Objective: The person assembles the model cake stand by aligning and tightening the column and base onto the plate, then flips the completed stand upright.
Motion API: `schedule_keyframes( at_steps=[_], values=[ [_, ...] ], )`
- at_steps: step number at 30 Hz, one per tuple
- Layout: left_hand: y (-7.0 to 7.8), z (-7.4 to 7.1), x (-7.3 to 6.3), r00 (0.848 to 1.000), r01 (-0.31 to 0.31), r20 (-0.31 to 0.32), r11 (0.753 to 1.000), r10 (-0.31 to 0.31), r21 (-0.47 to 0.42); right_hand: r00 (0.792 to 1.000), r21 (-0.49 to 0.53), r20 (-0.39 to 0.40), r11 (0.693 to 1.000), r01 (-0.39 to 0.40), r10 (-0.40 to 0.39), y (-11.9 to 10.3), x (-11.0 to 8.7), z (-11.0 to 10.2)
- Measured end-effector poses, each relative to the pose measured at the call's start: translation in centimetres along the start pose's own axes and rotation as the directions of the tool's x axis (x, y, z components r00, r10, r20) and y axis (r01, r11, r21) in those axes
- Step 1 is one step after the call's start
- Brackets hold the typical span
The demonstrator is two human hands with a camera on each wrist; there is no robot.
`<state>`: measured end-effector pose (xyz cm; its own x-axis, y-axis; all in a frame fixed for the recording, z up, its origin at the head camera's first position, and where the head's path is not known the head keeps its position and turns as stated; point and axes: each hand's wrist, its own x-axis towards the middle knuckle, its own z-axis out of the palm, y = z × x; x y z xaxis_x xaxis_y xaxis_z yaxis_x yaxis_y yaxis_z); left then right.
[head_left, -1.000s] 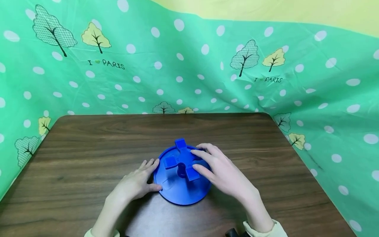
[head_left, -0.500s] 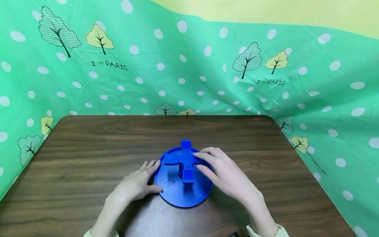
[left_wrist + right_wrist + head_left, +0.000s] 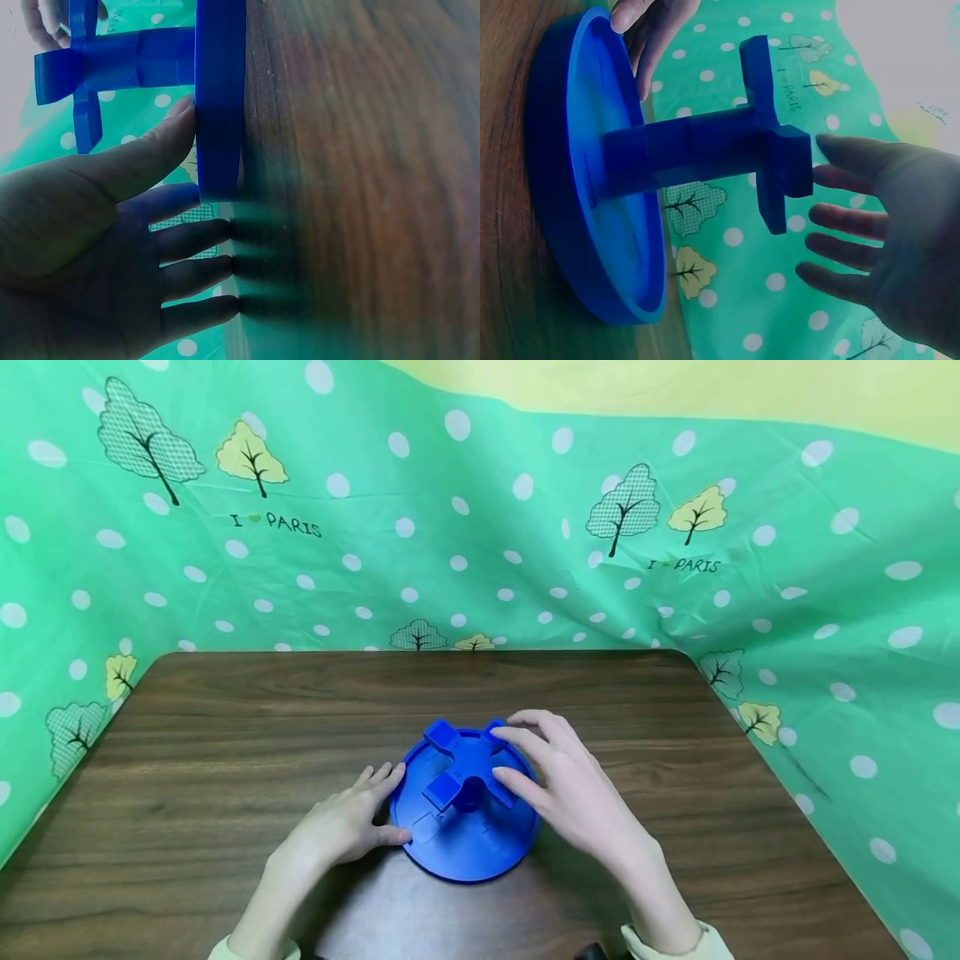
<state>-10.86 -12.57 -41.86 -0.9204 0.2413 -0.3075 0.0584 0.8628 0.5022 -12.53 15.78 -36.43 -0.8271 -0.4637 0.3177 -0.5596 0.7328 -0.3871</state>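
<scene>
A round blue plastic base (image 3: 465,856) with a raised rim lies flat on the table. From its middle rises a thick post (image 3: 682,154), topped by a blue cross-shaped piece (image 3: 472,756) with several flared arms. My left hand (image 3: 337,827) rests at the base's left side. Its thumb touches the rim, and its straight fingers reach down to the tabletop in the left wrist view. At the cross's right side is my right hand (image 3: 577,785), fingers spread and slightly bent, grasping nothing. In the right wrist view its fingertips are close to one arm; contact cannot be made out.
The dark wood-grain table (image 3: 262,718) extends around the base on every side. Behind and beside it hangs a green dotted cloth (image 3: 450,527) printed with trees. A small black object (image 3: 591,952) shows at the lower edge, near the right sleeve.
The cross-shaped top has turned on its post, its arms now pointing diagonally. My right hand has shifted only slightly, its fingers a bit more spread. The left hand stays at the rim.
</scene>
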Motion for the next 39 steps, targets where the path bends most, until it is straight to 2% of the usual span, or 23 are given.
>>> schedule_keyframes(
  at_steps=[7, 11, 19, 26, 39],
  values=[
    [0.01, 0.00, 0.02, 1.000, -0.011, -0.004, 1.000, 0.011, -0.009, 0.990, 0.068, 0.140, 0.997, -0.029, 0.019, 0.34, 0.13, 0.92],
    [0.08, 0.06, 0.11, 1.000, -0.013, -0.001, 1.000, 0.013, -0.012, 0.984, 0.064, 0.174, 0.997, -0.048, 0.037, 0.49, 0.04, 1.09],
    [-0.05, 0.15, 0.12, 1.000, -0.007, 0.002, 1.000, 0.007, -0.004, 0.986, 0.028, 0.163, 0.999, -0.037, 0.032, 0.40, 0.04, 0.96],
    [-0.17, 0.21, 0.13, 1.000, -0.015, 0.001, 1.000, 0.015, -0.001, 0.988, 0.030, 0.139, 0.997, -0.068, 0.063, 0.26, -0.14, 0.87],
    [-0.02, 0.23, 0.23, 1.000, 0.001, 0.003, 1.000, -0.001, 0.013, 0.996, -0.008, 0.081, 0.999, -0.036, 0.037, 0.18, -0.28, 0.36]
  ],
)
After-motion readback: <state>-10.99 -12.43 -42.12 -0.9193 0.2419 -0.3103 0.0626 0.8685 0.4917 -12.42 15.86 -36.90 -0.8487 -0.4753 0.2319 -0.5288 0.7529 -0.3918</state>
